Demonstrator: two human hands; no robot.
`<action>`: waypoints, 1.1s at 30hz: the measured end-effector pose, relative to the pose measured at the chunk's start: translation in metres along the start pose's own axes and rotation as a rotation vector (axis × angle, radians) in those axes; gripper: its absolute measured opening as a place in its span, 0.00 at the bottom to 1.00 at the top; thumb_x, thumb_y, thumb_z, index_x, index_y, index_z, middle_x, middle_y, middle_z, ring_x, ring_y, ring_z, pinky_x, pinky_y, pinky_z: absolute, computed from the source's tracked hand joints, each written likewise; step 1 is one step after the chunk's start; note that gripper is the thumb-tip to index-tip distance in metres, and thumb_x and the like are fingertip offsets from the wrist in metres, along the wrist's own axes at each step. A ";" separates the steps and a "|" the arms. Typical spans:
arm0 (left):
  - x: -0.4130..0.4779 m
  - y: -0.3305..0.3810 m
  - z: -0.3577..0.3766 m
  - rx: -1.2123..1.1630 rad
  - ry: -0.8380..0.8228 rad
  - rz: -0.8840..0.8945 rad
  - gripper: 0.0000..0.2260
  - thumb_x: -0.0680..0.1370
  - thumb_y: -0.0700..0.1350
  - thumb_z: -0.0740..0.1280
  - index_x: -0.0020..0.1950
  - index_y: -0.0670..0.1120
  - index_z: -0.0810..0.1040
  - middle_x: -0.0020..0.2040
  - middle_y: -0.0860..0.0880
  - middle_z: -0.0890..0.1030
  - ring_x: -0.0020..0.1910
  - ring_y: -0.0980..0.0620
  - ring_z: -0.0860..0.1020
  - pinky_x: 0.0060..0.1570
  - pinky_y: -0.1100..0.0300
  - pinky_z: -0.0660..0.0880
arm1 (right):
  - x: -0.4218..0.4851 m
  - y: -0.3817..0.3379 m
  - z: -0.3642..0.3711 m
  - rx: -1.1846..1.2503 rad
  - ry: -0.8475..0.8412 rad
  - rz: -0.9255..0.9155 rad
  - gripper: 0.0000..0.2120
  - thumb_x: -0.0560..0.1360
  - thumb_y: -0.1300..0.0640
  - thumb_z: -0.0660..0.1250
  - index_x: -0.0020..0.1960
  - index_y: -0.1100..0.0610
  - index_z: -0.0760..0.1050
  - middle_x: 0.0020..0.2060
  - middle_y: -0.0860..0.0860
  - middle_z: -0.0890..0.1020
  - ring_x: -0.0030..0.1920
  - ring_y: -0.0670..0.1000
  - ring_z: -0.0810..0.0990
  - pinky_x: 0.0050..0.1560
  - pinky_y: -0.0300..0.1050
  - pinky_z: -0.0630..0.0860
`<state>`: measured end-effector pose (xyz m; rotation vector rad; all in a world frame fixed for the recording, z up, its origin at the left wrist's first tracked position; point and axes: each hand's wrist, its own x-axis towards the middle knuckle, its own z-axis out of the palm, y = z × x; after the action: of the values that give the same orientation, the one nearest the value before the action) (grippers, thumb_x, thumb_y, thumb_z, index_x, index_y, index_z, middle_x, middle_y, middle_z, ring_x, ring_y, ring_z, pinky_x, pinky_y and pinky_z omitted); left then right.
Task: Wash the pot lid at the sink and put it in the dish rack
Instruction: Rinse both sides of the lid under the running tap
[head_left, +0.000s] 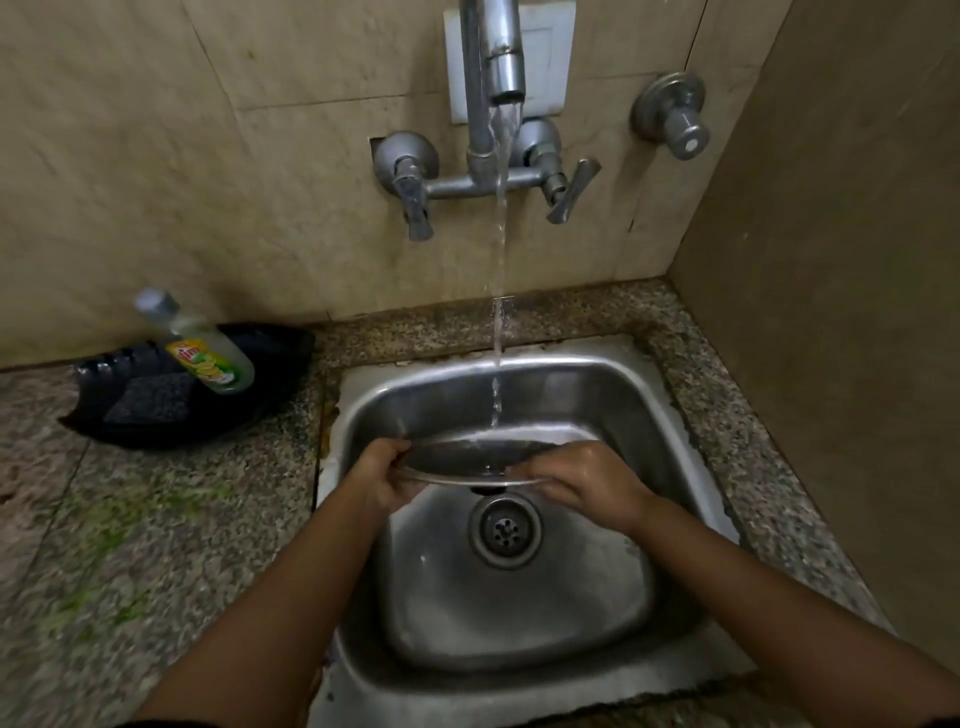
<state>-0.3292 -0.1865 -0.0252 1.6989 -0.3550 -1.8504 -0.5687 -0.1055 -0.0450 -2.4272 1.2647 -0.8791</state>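
1. Pot lid (467, 457) is what we hold over the sink (597, 374), almost flat, above and just behind the drain (505, 529).
2. Our left hand (382, 475) is closed on the left edge of the lid, with the fingers curled around the rim.
3. Our right hand (582, 480) is closed on the right edge of the lid, and this hand looks wet.
4. Water (498, 260) runs from the faucet (501, 62) behind the sink and falls on the far part of the lid.
5. To the left of the sink, on the speckled stone surface (156, 519), lies a black tray (260, 395).
6. In this tray a bottle of dish soap (208, 358) leans, and a dark sponge (150, 397) is beside it.
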 end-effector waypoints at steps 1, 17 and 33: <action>0.002 -0.001 -0.002 -0.012 -0.009 0.000 0.08 0.80 0.40 0.57 0.49 0.38 0.73 0.47 0.38 0.78 0.42 0.44 0.75 0.57 0.49 0.73 | 0.006 -0.001 0.000 0.051 0.015 0.083 0.17 0.79 0.44 0.59 0.52 0.53 0.81 0.44 0.49 0.86 0.44 0.47 0.84 0.45 0.45 0.79; -0.004 0.017 0.028 0.034 -0.220 0.515 0.17 0.79 0.54 0.63 0.56 0.43 0.81 0.50 0.40 0.84 0.49 0.42 0.82 0.50 0.49 0.79 | 0.089 0.041 -0.020 0.534 0.558 1.014 0.16 0.76 0.43 0.64 0.41 0.55 0.79 0.39 0.52 0.83 0.42 0.51 0.79 0.44 0.45 0.74; -0.013 0.022 0.025 0.230 -0.218 0.717 0.13 0.80 0.50 0.63 0.49 0.43 0.84 0.47 0.37 0.84 0.47 0.37 0.81 0.52 0.43 0.76 | 0.131 0.044 -0.030 -0.124 0.123 0.523 0.19 0.80 0.44 0.56 0.45 0.56 0.78 0.39 0.55 0.82 0.40 0.57 0.80 0.38 0.48 0.70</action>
<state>-0.3477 -0.2013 0.0019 1.2543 -1.1373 -1.4767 -0.5585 -0.2357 0.0082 -1.9844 1.9262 -0.8177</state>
